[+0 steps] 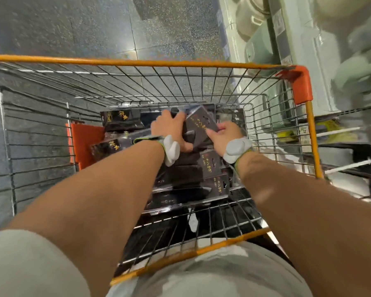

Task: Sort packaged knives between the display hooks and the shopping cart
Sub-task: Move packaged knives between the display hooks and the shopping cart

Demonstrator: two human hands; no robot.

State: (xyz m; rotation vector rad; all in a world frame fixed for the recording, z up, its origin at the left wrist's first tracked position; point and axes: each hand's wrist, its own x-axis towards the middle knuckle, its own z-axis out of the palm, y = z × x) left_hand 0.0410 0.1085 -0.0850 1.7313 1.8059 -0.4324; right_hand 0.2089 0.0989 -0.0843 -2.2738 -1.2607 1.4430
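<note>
Inside cart (150,63) | hands: left (171,125), right (223,133) both grasping knife pack (198,125) | packs (214,185) beneath

Cart (300,84) open from above; wire walls close all sides; knife packages (186,172) crowd its floor.

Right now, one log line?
both hands grip knife package | inside cart | pile beneath | hooks unseen

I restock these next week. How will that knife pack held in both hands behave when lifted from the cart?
The knife pack looks flat and stiff, so probably won't flop. Its glossy cover may slip. Both the left hand and right hand hold it.
</note>
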